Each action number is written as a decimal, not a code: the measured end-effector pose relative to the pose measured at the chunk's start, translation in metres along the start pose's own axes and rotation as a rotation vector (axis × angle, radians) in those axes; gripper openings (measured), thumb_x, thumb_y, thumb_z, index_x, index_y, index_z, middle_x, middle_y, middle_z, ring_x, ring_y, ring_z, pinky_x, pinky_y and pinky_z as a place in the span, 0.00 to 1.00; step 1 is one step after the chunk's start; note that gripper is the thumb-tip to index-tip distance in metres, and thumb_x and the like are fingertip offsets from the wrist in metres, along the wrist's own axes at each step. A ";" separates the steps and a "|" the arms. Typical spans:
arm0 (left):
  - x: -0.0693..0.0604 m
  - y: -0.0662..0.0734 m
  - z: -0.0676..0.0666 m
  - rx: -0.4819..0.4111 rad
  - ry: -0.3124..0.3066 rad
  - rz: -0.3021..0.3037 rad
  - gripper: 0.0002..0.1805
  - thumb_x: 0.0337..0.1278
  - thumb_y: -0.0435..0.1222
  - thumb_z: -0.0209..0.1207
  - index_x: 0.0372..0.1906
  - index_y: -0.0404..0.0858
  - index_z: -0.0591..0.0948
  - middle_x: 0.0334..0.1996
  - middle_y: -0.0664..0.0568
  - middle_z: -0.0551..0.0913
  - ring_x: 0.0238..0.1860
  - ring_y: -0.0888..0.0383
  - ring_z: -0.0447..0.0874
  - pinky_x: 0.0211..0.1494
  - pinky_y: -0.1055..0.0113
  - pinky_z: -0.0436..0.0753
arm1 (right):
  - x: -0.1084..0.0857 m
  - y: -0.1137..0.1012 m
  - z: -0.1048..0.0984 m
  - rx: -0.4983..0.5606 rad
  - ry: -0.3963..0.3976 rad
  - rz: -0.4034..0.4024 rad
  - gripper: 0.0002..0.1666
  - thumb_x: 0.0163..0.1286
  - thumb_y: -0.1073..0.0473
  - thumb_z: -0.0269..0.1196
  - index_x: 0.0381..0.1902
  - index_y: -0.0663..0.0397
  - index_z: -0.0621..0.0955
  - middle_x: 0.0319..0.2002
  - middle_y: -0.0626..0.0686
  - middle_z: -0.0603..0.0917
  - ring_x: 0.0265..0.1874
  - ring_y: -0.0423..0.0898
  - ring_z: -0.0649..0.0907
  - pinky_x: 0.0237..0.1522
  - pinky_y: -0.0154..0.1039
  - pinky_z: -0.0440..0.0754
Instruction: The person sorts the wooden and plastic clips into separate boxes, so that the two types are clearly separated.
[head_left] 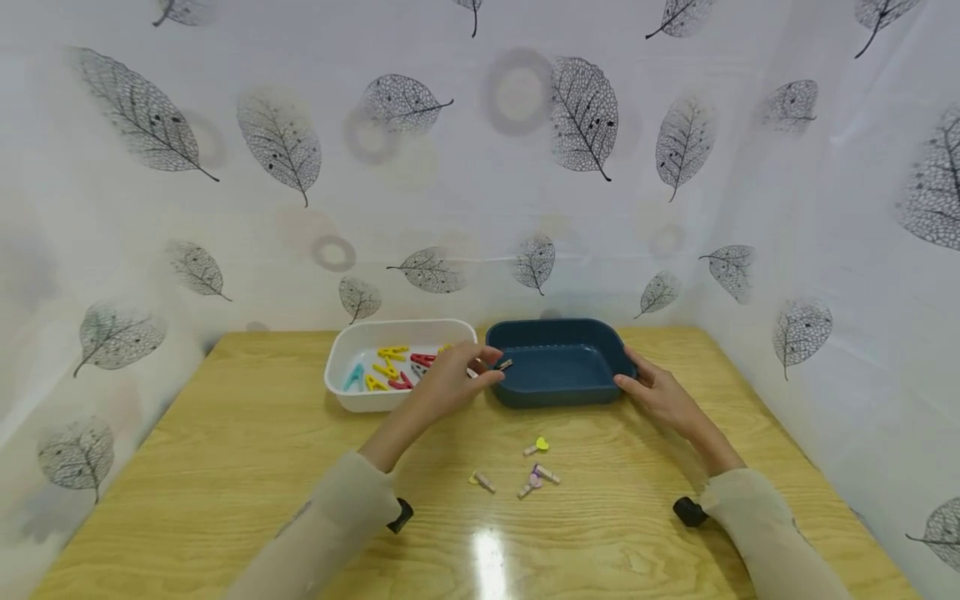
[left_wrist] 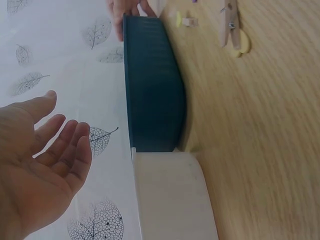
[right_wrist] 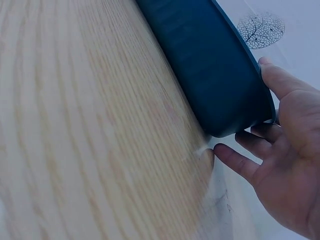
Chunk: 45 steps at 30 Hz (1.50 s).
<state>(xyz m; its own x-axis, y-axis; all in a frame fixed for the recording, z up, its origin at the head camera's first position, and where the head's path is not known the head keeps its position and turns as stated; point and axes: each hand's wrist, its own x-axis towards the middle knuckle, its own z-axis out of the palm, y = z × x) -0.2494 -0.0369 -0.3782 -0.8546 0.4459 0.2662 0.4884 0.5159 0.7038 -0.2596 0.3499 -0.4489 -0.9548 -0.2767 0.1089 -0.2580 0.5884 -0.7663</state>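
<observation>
My left hand (head_left: 450, 379) hovers between the white tray and the blue tray, thumb and fingers apart. The left wrist view shows its palm with nothing in it. Just past its fingertips, a small dark clip (head_left: 505, 364) appears over the blue tray's left rim; whether fingers touch it is unclear. The right hand (head_left: 663, 400) holds the right end of the dark blue tray (head_left: 562, 396), its thumb and fingers spread about the corner, as the right wrist view (right_wrist: 295, 145) also shows. Inside the white tray (head_left: 375, 402) lie several plastic clothespins (head_left: 386, 367), yellow, red and light blue.
On the wooden table (head_left: 600, 517), in front of the trays, lie several small wooden clothespins with decorated ends, one with a yellow heart (head_left: 542, 444). The trays stand side by side near the back edge. A leaf-patterned curtain (head_left: 480, 167) surrounds the table's back and sides.
</observation>
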 end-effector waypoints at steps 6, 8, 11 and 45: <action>-0.016 -0.006 0.000 -0.039 -0.033 0.001 0.17 0.68 0.37 0.67 0.57 0.35 0.85 0.51 0.46 0.87 0.44 0.56 0.86 0.42 0.67 0.86 | -0.001 0.000 0.001 0.009 0.003 0.011 0.44 0.84 0.49 0.54 0.84 0.59 0.48 0.81 0.68 0.48 0.77 0.69 0.56 0.71 0.64 0.62; -0.021 -0.008 0.000 -0.052 -0.047 0.010 0.16 0.68 0.36 0.67 0.56 0.34 0.85 0.51 0.45 0.87 0.44 0.56 0.86 0.42 0.67 0.86 | -0.002 0.000 0.002 0.010 0.002 0.015 0.44 0.84 0.48 0.54 0.84 0.59 0.48 0.81 0.67 0.48 0.77 0.68 0.56 0.71 0.63 0.63; -0.029 -0.010 0.000 -0.052 -0.069 0.022 0.16 0.69 0.37 0.66 0.56 0.34 0.85 0.51 0.44 0.87 0.44 0.56 0.87 0.44 0.67 0.87 | -0.002 0.002 0.002 0.013 -0.003 0.010 0.44 0.84 0.49 0.54 0.84 0.60 0.47 0.81 0.68 0.48 0.77 0.69 0.56 0.71 0.64 0.63; -0.103 -0.024 0.009 -0.153 -0.222 -0.073 0.16 0.66 0.33 0.67 0.55 0.29 0.84 0.47 0.42 0.86 0.43 0.54 0.85 0.45 0.69 0.86 | 0.001 0.005 0.000 0.010 0.000 -0.005 0.44 0.83 0.49 0.55 0.84 0.58 0.48 0.82 0.66 0.48 0.77 0.67 0.57 0.69 0.39 0.68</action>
<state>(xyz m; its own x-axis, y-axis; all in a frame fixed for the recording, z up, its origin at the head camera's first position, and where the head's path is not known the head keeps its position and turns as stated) -0.1714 -0.0888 -0.4281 -0.8185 0.5700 0.0724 0.3806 0.4435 0.8114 -0.2618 0.3523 -0.4525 -0.9535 -0.2793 0.1130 -0.2613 0.5795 -0.7720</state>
